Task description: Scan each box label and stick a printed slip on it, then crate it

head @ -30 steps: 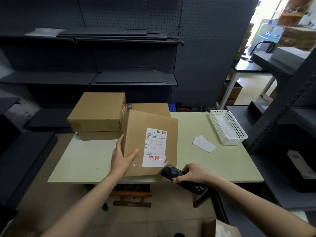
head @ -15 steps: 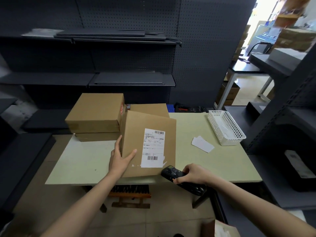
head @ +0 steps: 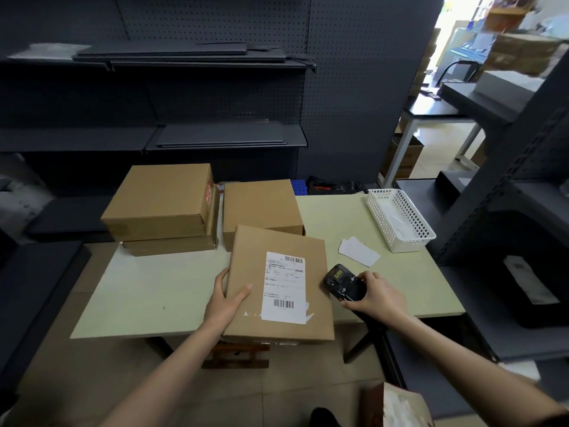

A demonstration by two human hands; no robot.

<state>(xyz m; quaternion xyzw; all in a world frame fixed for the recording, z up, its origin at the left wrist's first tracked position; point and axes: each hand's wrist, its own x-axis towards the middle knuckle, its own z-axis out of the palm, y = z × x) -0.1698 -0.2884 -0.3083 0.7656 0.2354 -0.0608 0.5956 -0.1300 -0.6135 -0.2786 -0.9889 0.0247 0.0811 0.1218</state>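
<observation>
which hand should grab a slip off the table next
Right, probably. The white slips lie on the table just beyond the right hand, though its grip is on the scanner. The left hand holds the labelled box.

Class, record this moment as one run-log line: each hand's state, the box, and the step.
left hand: grips labelled box | right hand: holds scanner | box: lying on table | slip: not stuck yet
</observation>
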